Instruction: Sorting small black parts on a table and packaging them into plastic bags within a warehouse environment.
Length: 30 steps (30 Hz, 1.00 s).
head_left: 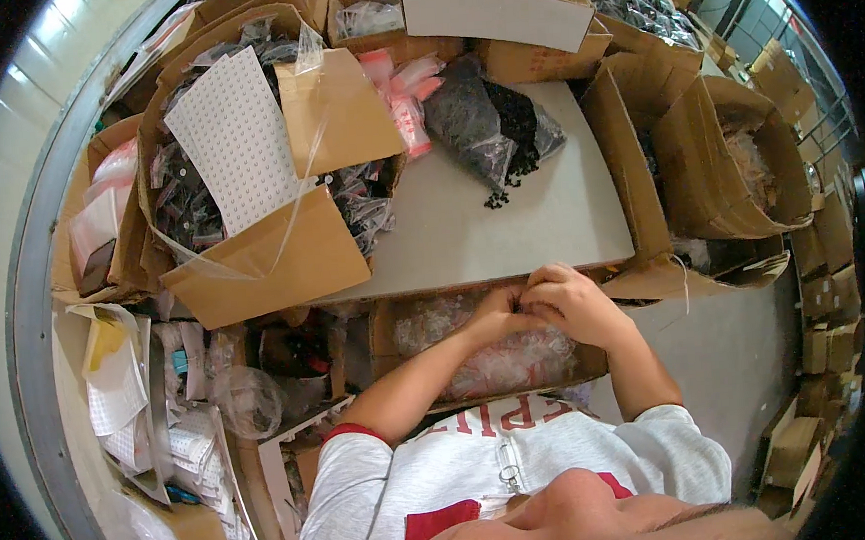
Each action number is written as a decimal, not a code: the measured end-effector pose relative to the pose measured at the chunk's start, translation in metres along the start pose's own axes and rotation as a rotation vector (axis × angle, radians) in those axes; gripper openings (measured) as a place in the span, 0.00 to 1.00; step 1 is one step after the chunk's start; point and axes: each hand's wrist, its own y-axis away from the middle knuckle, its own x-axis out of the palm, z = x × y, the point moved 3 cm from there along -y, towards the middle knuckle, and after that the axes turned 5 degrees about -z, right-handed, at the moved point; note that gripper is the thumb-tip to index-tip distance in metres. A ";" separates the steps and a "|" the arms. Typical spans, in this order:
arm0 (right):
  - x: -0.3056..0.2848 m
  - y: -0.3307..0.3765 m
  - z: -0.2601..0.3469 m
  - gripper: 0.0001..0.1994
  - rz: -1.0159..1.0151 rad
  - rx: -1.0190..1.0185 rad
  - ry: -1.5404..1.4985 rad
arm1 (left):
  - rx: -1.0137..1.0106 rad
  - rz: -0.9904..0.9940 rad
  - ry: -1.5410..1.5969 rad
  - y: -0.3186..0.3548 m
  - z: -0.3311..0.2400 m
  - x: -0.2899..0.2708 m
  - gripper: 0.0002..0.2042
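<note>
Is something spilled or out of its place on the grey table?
Yes. A few small black parts lie loose on the grey table, just below the clear bag of black parts, as if spilled from it. Both hands, left hand and right hand, are far from them.
</note>
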 end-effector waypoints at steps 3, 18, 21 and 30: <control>-0.002 0.006 0.014 0.13 0.120 -0.126 0.030 | 0.152 0.278 0.168 0.010 -0.012 0.005 0.25; -0.019 -0.002 0.021 0.09 -0.073 -0.029 -0.042 | 0.787 -0.450 -0.474 0.045 -0.064 0.003 0.05; -0.018 -0.010 0.021 0.07 -0.031 -0.073 0.024 | 0.824 -0.503 -0.516 0.046 -0.064 0.000 0.05; -0.133 -0.140 -0.002 0.05 -0.742 -0.078 -0.004 | 0.641 -0.435 -0.453 0.033 -0.031 0.008 0.08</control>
